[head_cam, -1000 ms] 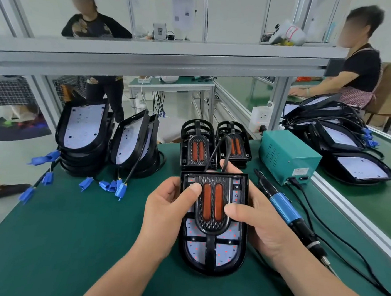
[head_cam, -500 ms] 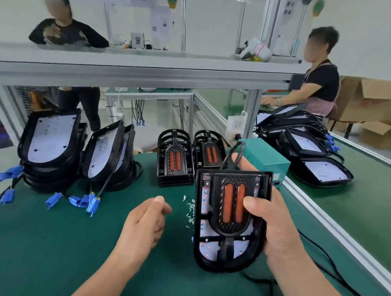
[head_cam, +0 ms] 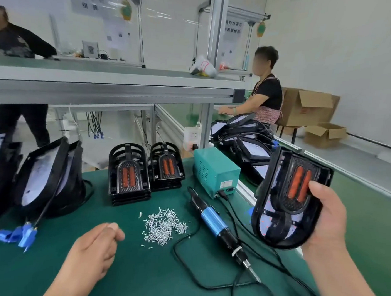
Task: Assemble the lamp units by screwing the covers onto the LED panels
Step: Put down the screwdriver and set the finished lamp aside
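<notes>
The right hand (head_cam: 328, 222) grips a covered lamp unit (head_cam: 287, 198) raised above the tabletop (head_cam: 138, 276). The left hand (head_cam: 94, 251) hangs loosely curled, empty, near the screws (head_cam: 163, 225). The unit seems finished and next needs setting aside.

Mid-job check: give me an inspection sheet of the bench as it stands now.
Surface: green mat, screw pile loose on it.
Job's things: lamp unit held up at right; two cover stacks and leaning panels behind; screwdriver lying on mat.
Clutter: nothing seen.
Hands: left hand loosely curled above mat, nothing seen in it; right hand grips lamp unit.
Cables: screwdriver cord loops across mat; blue connectors at left edge.
Surroundings: power box; person at left; person at right; cardboard boxes.
</notes>
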A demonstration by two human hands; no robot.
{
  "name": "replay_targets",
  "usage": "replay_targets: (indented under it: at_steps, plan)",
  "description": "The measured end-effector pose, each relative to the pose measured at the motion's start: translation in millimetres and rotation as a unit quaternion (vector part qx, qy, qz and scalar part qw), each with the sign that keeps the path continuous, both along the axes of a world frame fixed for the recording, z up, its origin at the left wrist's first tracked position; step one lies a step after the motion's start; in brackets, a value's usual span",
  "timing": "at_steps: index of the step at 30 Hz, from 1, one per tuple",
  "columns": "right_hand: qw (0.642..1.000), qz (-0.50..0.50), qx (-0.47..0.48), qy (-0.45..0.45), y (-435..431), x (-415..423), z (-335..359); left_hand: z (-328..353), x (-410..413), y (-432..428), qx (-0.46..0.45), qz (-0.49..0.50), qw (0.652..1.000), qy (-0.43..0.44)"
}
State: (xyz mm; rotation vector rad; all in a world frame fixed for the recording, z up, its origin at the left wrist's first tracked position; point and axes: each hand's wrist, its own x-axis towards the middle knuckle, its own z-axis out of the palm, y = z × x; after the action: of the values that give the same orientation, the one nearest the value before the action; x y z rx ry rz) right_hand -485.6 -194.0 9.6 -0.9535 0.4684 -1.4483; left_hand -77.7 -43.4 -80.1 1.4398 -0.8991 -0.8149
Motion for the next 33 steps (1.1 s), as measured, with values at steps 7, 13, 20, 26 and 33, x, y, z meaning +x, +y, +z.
replay_targets:
  at_steps: [7, 13, 20, 26, 33]
  plan:
    - [0.990, -0.117, 0.078, 0.026, -34.5, -71.6, -12.3, -1.5, 3.6, -0.4, -0.007, 0.002, 1.000, 0.012]
    - [0.965, -0.202, 0.167, 0.027, -51.6, -119.2, -34.1, 6.1, -7.2, 1.7, -0.019, 0.018, 0.999, 0.045]
    - [0.921, -0.320, 0.194, 0.105, -75.1, -167.3, -38.4, 8.5, -8.4, 0.5, -0.012, 0.015, 0.998, 0.052]
    - [0.858, -0.398, 0.241, 0.216, -87.7, -182.2, -64.0, 5.4, -3.5, -2.9, -0.005, 0.006, 0.999, 0.048]
    - [0.799, -0.449, 0.246, 0.315, -100.1, -185.0, -77.7, 4.0, -1.3, -4.2, 0.006, -0.004, 0.999, 0.036]
